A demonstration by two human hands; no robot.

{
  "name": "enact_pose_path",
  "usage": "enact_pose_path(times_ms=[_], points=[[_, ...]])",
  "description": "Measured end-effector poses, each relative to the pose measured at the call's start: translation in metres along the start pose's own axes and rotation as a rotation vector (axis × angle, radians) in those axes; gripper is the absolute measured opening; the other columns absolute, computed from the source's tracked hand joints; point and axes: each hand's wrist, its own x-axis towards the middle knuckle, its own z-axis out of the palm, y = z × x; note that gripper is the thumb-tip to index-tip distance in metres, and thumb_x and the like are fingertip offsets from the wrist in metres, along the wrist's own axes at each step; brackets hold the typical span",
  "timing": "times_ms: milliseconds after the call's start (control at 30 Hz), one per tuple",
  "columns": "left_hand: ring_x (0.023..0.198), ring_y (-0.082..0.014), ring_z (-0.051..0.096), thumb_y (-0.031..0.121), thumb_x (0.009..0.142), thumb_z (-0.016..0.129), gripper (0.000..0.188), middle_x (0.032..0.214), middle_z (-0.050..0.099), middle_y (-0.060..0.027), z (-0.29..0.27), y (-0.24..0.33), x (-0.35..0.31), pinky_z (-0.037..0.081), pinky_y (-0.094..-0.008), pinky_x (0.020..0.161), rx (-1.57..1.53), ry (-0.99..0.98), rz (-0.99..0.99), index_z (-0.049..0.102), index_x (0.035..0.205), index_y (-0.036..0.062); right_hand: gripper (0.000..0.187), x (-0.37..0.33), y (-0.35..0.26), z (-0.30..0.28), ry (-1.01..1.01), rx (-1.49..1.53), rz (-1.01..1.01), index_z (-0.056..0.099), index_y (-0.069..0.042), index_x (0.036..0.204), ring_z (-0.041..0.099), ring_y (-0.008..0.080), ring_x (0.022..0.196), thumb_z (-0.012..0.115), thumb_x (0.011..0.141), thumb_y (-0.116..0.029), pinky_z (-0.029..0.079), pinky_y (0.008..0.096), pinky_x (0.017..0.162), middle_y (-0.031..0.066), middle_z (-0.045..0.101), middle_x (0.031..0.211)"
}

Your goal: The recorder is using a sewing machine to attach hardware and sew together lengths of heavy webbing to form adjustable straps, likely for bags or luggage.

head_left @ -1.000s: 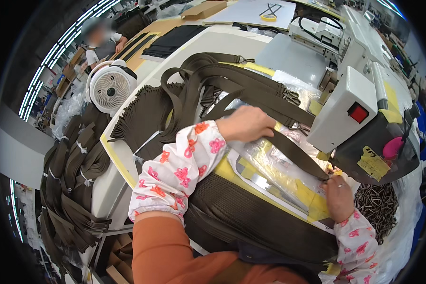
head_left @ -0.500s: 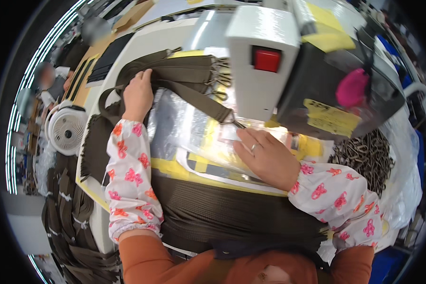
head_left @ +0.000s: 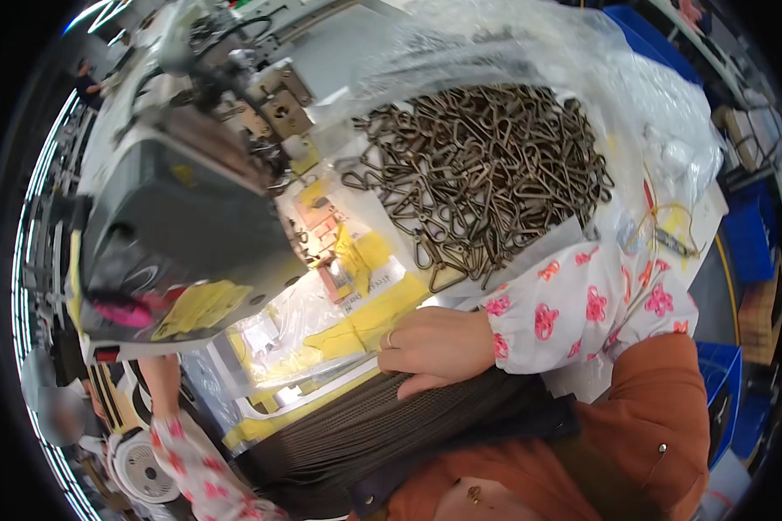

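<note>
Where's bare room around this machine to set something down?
Bare patches: the smooth grey panel between the sewing machine and clear plastic sheeting, and a narrow white strip between the snap hooks and yellow tape. Crowded: the hooks' heap itself, and the brown webbing by the right hand.

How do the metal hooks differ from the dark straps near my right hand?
The metal hooks lie in a jumbled heap, while the dark straps are packed in close rows. The metal hooks are rigid-looking loops; the dark straps look like flat bands. Your right hand is over the edge of the dark straps, but clear of the metal hooks. Both are brownish and numerous.
</note>
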Motion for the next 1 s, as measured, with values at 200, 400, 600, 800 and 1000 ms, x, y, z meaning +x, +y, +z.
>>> enact_pose_path(times_ms=[200,400,600,800,1000], points=[[0.070,-0.0334,0.059,0.006,0.082,0.057,0.012,0.076,0.060,-0.0175,-0.061,0.172,-0.102,0.046,-0.0343,0.064,-0.523,-0.511,-0.026,0.061,0.091,-0.0004,0.032,0.017,-0.010,0.009,-0.051,-0.003,0.024,0.051,0.000,0.084,0.057,0.0349,0.073,0.063,0.079,-0.029,0.045,0.0429,0.062,0.0150,0.057,0.079],[0.058,-0.0246,0.055,0.006,0.081,0.059,0.010,0.066,0.057,-0.0137,-0.050,0.161,-0.102,0.042,-0.0295,0.055,-0.672,-0.617,-0.070,0.061,0.081,-0.0030,0.032,0.024,-0.015,-0.020,-0.373,0.145,0.153,0.052,-0.003,0.084,0.058,0.0344,0.069,0.066,0.077,-0.032,0.044,0.0441,0.058,0.0140,0.059,0.070],[0.052,-0.0172,0.050,0.008,0.084,0.056,0.013,0.058,0.053,-0.0130,-0.046,0.151,-0.098,0.039,-0.0280,0.052,-0.740,-0.723,-0.152,0.061,0.080,-0.0039,0.030,0.019,-0.002,-0.035,-0.295,0.143,0.173,0.053,-0.005,0.079,0.058,0.0335,0.068,0.066,0.077,-0.032,0.043,0.0440,0.059,0.0117,0.059,0.070],[0.046,-0.0204,0.034,0.010,0.090,0.049,0.027,0.054,0.039,-0.0171,-0.046,0.141,-0.088,0.029,-0.0354,0.045,-0.465,-0.208,-0.216,0.046,0.067,-0.0035,0.029,0.026,-0.004,-0.045,-0.471,0.115,0.190,0.051,-0.004,0.087,0.059,0.0347,0.072,0.063,0.080,-0.029,0.043,0.0460,0.060,0.0133,0.059,0.069],[0.092,-0.0330,0.054,0.016,0.073,0.067,0.032,0.092,0.061,-0.0126,-0.030,0.158,-0.032,0.041,-0.0413,0.086,-0.203,-0.114,0.271,0.059,0.101,0.0028,0.018,0.029,0.001,-0.018,-0.014,0.240,0.141,0.050,-0.003,0.089,0.057,0.0376,0.071,0.056,0.085,-0.020,0.043,0.0447,0.062,0.0179,0.058,0.074]])
